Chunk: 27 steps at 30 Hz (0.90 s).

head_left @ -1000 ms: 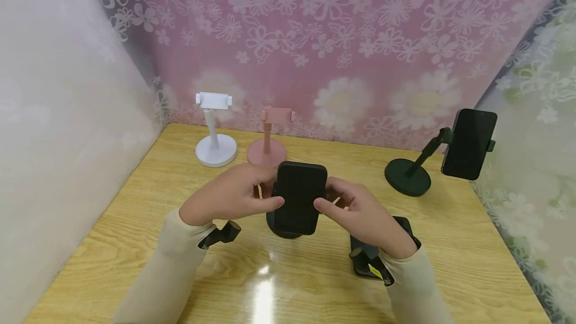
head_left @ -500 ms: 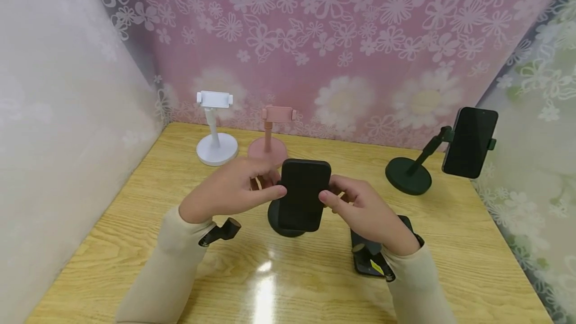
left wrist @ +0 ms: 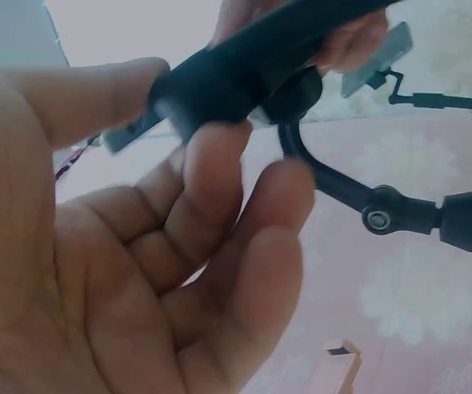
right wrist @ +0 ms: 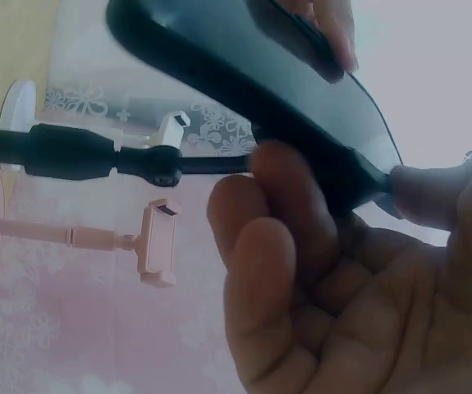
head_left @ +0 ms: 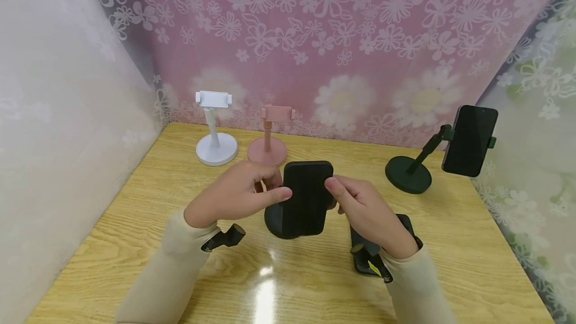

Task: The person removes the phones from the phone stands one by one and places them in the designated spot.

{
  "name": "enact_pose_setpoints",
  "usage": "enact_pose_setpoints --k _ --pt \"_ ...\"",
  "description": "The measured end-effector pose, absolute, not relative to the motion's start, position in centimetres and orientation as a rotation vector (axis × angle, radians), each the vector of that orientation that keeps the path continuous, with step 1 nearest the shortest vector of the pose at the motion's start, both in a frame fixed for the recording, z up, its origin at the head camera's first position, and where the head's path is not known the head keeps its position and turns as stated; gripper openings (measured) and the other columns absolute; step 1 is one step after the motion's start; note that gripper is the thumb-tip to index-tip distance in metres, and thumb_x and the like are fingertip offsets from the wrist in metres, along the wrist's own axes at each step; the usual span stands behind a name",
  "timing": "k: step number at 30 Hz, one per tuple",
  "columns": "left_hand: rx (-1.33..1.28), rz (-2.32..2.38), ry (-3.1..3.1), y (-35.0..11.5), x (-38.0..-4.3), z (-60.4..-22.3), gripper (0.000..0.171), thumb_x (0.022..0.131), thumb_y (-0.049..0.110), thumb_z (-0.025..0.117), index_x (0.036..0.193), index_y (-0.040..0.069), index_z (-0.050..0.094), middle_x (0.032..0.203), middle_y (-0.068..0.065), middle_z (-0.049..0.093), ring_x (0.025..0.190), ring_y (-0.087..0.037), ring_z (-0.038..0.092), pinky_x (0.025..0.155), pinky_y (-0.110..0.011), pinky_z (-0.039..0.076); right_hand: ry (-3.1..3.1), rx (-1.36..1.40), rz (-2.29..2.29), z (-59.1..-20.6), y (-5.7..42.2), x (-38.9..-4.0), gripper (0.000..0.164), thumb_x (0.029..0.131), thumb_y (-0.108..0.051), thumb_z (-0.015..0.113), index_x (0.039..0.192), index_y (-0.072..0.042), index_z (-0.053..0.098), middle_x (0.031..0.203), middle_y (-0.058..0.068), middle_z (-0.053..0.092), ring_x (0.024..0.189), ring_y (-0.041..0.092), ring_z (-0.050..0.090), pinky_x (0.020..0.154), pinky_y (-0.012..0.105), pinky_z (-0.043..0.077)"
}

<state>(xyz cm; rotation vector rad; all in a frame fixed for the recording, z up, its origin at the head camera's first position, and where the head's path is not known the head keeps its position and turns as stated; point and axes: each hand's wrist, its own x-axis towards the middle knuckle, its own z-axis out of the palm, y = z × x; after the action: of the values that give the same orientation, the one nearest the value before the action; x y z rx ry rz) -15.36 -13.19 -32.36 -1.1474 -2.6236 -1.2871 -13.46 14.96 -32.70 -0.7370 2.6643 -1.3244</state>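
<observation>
A dark smartphone [head_left: 307,199] stands nearly upright in the clamp of a black phone stand, its round base [head_left: 273,220] partly hidden behind the phone. My left hand [head_left: 238,191] pinches the phone at its left edge, thumb in front and fingers curled behind. At the right edge, my right hand [head_left: 366,209] pinches it higher up, with the thumb near the top corner. The left wrist view shows the stand's jointed arm [left wrist: 377,215] running up to the clamp behind the phone. In the right wrist view, curled fingers [right wrist: 260,279] lie under the clamp's end.
A white phone stand [head_left: 216,149] and a pink one [head_left: 267,151] stand at the back left. At the right, a dark green stand [head_left: 408,175] holds another phone [head_left: 470,140]. A black phone [head_left: 404,223] lies flat beneath my right forearm. Patterned curtains surround the table.
The phone has shifted slightly to the right. My right thumb has moved up along its right edge, and my left hand has followed a little to the right.
</observation>
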Motion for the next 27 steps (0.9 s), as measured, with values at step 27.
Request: enact_pose_setpoints --k 27 --pt "-1.148 -1.293 -2.726 -13.1 -15.1 -32.0 0.029 0.090 0.039 0.082 0.090 0.022 0.058 0.081 0.007 0.061 0.070 -0.014 0.057 0.065 -0.030 0.050 2.713 -0.671 -1.348 -32.2 14.4 -12.4 0.035 0.112 -0.037 0.047 0.090 -0.013 0.061 0.087 0.003 0.063 0.087 0.022 0.066 0.074 0.036 0.059"
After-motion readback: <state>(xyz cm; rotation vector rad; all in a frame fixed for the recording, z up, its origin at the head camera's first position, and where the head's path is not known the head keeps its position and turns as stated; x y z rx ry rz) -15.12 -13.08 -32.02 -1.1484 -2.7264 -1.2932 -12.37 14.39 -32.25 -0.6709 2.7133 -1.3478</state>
